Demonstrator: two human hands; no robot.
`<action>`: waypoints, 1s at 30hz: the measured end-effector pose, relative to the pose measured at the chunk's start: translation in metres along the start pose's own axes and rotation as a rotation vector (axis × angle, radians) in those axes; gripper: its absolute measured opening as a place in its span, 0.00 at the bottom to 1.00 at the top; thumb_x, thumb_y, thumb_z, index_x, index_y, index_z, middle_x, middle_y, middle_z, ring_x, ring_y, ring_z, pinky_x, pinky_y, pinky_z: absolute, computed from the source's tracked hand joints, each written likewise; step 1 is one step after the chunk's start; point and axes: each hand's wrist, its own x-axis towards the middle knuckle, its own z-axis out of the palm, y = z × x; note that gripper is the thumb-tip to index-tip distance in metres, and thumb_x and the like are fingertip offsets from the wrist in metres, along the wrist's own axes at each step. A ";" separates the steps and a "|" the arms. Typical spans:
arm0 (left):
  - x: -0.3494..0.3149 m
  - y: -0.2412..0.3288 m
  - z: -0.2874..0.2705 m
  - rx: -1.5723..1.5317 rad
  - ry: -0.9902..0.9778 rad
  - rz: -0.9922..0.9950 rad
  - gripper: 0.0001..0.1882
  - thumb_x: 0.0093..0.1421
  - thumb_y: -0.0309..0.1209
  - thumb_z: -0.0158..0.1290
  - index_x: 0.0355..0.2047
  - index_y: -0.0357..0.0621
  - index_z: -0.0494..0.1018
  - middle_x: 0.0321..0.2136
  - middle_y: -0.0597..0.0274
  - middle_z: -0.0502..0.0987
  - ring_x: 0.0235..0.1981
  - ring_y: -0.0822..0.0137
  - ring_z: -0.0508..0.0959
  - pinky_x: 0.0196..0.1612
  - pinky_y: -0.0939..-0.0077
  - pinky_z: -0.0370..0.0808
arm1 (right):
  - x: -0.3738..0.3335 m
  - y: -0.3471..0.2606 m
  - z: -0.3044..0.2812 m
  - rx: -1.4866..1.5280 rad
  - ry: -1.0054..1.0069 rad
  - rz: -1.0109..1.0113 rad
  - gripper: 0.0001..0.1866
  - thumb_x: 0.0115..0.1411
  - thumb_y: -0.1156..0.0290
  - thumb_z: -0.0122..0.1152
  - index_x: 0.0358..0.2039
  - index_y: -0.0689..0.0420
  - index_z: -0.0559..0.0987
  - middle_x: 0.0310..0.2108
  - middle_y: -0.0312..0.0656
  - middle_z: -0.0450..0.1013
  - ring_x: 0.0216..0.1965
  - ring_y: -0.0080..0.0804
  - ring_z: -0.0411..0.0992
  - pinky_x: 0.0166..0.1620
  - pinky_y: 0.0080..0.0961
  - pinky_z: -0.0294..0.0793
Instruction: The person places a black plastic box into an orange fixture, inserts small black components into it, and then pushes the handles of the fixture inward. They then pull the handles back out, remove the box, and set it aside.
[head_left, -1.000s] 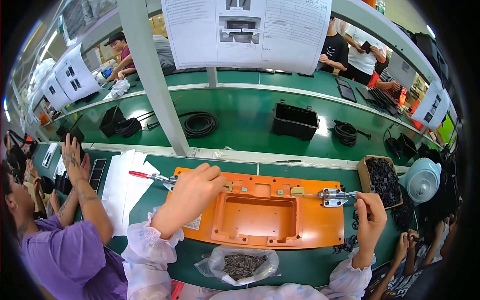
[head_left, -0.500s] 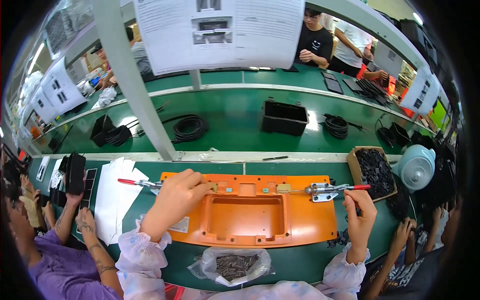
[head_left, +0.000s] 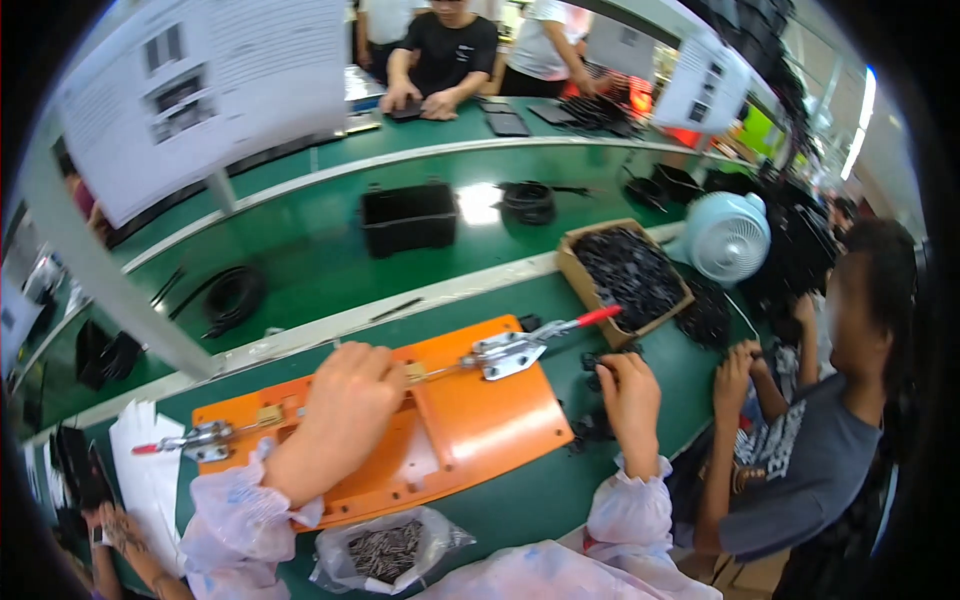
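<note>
An orange fixture [head_left: 505,420] with a rectangular recess lies tilted on the green bench. My left hand [head_left: 350,405] is over its upper middle, fingers curled and closed; whatever they hold is hidden. At my right hand [head_left: 632,400], beyond the fixture's right end, thumb and fingers are pinched together beside small black parts [head_left: 592,428]; I cannot make out what is between them. Two toggle clamps with red handles are on the fixture: the right clamp [head_left: 508,352] and the left clamp [head_left: 205,438]. A clear bag [head_left: 445,535] of small metal pins sits in front.
A cardboard box [head_left: 655,322] of black parts and a light-blue fan [head_left: 725,238] stand at the right. White papers [head_left: 145,470] lie left. Behind are a black bin [head_left: 408,220] and coiled cables [head_left: 232,300]. A co-worker [head_left: 830,440] sits close on my right.
The view has turned to the right, so the bench appears tilted and shifted left. My right hand has come to the small black parts; my left hand stays over the fixture's upper middle.
</note>
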 end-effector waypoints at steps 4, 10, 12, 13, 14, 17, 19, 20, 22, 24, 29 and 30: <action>0.012 0.007 -0.007 0.136 -0.093 0.069 0.06 0.47 0.23 0.54 0.27 0.36 0.75 0.26 0.57 0.72 0.32 0.57 0.73 0.43 0.64 0.73 | 0.002 0.013 0.002 -0.060 0.027 0.010 0.07 0.56 0.74 0.65 0.35 0.60 0.81 0.34 0.47 0.76 0.38 0.48 0.74 0.42 0.40 0.74; 0.009 0.034 0.013 0.566 -0.192 0.119 0.07 0.49 0.23 0.52 0.28 0.33 0.78 0.25 0.55 0.70 0.33 0.58 0.72 0.58 0.53 0.70 | 0.009 0.018 0.009 -0.038 -0.072 -0.013 0.09 0.56 0.74 0.66 0.38 0.61 0.82 0.36 0.46 0.75 0.40 0.47 0.74 0.45 0.38 0.74; 0.006 0.038 0.015 0.647 -0.222 0.093 0.08 0.50 0.23 0.52 0.29 0.33 0.78 0.25 0.55 0.69 0.33 0.58 0.71 0.61 0.50 0.68 | 0.012 0.015 0.014 -0.077 -0.126 -0.103 0.11 0.54 0.74 0.67 0.39 0.60 0.82 0.37 0.44 0.73 0.41 0.45 0.72 0.46 0.38 0.74; 0.005 0.040 0.017 0.673 -0.249 0.089 0.11 0.51 0.23 0.51 0.32 0.31 0.79 0.27 0.53 0.70 0.34 0.57 0.71 0.62 0.49 0.67 | 0.012 0.016 0.016 -0.095 -0.143 -0.106 0.13 0.54 0.73 0.68 0.40 0.60 0.82 0.37 0.44 0.71 0.42 0.44 0.71 0.46 0.38 0.74; 0.005 0.042 0.019 0.700 -0.275 0.084 0.13 0.52 0.24 0.51 0.36 0.30 0.79 0.29 0.51 0.71 0.35 0.57 0.71 0.64 0.48 0.65 | 0.011 0.018 0.017 -0.099 -0.144 -0.098 0.13 0.54 0.73 0.68 0.40 0.60 0.82 0.37 0.44 0.71 0.42 0.44 0.71 0.46 0.38 0.74; -0.001 0.049 0.017 0.864 -0.264 0.156 0.21 0.54 0.25 0.50 0.46 0.26 0.77 0.35 0.48 0.73 0.39 0.54 0.72 0.66 0.48 0.63 | 0.012 0.022 0.022 -0.102 -0.119 -0.128 0.13 0.53 0.73 0.70 0.39 0.61 0.79 0.37 0.45 0.69 0.42 0.45 0.70 0.46 0.38 0.74; -0.005 0.047 0.022 0.851 -0.287 0.127 0.23 0.55 0.25 0.49 0.51 0.25 0.74 0.38 0.47 0.73 0.40 0.53 0.72 0.66 0.47 0.62 | 0.013 0.021 0.022 -0.098 -0.124 -0.101 0.14 0.53 0.73 0.70 0.38 0.61 0.77 0.37 0.45 0.69 0.43 0.45 0.70 0.46 0.38 0.74; -0.007 0.045 0.022 0.838 -0.309 0.092 0.26 0.55 0.25 0.47 0.55 0.24 0.71 0.40 0.46 0.74 0.42 0.53 0.72 0.67 0.47 0.62 | 0.013 0.020 0.023 -0.094 -0.131 -0.078 0.14 0.52 0.73 0.70 0.37 0.61 0.75 0.36 0.45 0.69 0.43 0.45 0.70 0.46 0.38 0.74; -0.010 0.038 0.024 0.703 -0.299 0.059 0.26 0.55 0.24 0.48 0.54 0.23 0.71 0.41 0.46 0.73 0.42 0.53 0.72 0.66 0.48 0.62 | 0.016 0.021 0.030 -0.088 -0.123 -0.129 0.14 0.53 0.73 0.69 0.37 0.61 0.74 0.36 0.45 0.70 0.42 0.45 0.71 0.44 0.38 0.74; -0.013 0.028 0.011 0.576 -0.277 0.018 0.25 0.55 0.23 0.48 0.54 0.23 0.71 0.42 0.46 0.73 0.43 0.52 0.72 0.65 0.49 0.63 | 0.020 0.015 0.031 -0.082 -0.104 -0.191 0.14 0.54 0.74 0.69 0.36 0.61 0.73 0.35 0.46 0.71 0.41 0.45 0.73 0.42 0.38 0.75; -0.013 0.022 -0.034 -0.097 -0.075 -0.070 0.26 0.49 0.18 0.55 0.52 0.25 0.71 0.36 0.48 0.71 0.39 0.50 0.71 0.48 0.57 0.70 | 0.039 0.012 0.053 0.406 -0.172 -0.015 0.08 0.60 0.76 0.60 0.37 0.65 0.74 0.31 0.50 0.76 0.30 0.47 0.77 0.35 0.39 0.76; -0.014 0.025 -0.038 -0.148 -0.011 -0.077 0.27 0.49 0.18 0.55 0.53 0.27 0.71 0.35 0.49 0.70 0.38 0.50 0.71 0.46 0.58 0.70 | 0.044 0.017 0.053 0.432 -0.189 0.021 0.07 0.61 0.76 0.58 0.37 0.67 0.76 0.30 0.51 0.76 0.28 0.48 0.77 0.35 0.40 0.76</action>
